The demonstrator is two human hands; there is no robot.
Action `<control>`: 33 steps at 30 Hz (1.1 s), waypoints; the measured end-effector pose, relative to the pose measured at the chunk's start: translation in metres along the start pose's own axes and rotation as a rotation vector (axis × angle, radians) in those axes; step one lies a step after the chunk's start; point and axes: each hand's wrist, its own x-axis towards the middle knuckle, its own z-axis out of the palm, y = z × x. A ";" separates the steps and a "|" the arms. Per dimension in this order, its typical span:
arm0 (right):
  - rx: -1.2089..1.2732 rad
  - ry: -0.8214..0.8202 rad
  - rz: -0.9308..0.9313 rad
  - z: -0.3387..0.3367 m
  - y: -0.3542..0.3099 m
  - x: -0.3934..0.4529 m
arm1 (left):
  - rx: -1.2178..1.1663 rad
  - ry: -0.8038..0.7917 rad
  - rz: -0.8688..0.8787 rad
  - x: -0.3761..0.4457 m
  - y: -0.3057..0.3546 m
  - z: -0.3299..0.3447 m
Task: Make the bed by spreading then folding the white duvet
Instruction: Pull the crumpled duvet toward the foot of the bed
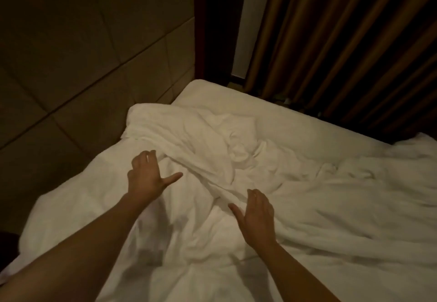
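Two bare hands reach in from the bottom of the frame: one left hand [147, 177] at centre left and one right hand [256, 216] at lower centre, each on one bare forearm. One rumpled white duvet [295, 207] covers the middle and lower right. One bed [236, 99] shows as a bare white strip at centre. One padded wall [82, 53] fills the upper left, and one pleated brown curtain [343, 41] fills the upper right.

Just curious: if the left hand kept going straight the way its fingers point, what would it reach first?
Probably the bunched ridge of the white duvet just ahead of the left hand; depth is hard to judge.
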 end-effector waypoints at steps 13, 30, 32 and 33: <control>-0.345 -0.109 0.046 0.003 0.293 0.054 | 0.153 -0.475 0.569 0.016 0.174 0.244; -0.129 -0.059 -0.049 0.032 0.434 0.200 | 0.201 -0.300 0.346 0.089 0.319 0.343; -0.218 0.089 -0.080 -0.057 0.424 0.264 | 0.160 -0.150 0.393 0.143 0.389 0.291; -0.224 0.175 -0.103 -0.113 0.415 0.302 | 0.115 -0.049 0.431 0.168 0.424 0.263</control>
